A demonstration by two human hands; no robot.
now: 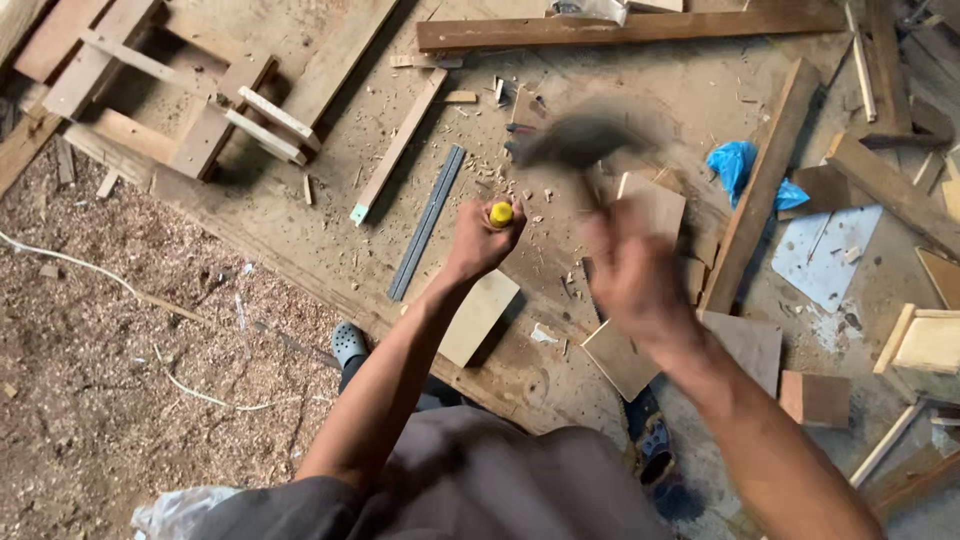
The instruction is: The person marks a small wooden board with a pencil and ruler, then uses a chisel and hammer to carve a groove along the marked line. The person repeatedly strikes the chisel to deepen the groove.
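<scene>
My left hand (483,238) is closed around a tool with a yellow handle top (500,214), held upright over a wooden board on the floor; the tool's lower end is hidden by the fist. My right hand (630,275) is motion-blurred and grips a hammer whose dark head (575,140) is a blur above and to the right of the yellow handle. A small light plywood piece (478,315) lies just below my left wrist.
A grey metal ruler (426,222) and a thin wooden strip (398,146) lie left of the hands. Square offcuts (620,358), a long plank (762,185), a blue plastic bag (735,165) and a wooden frame (180,95) surround them. Sawdust covers the ground at left.
</scene>
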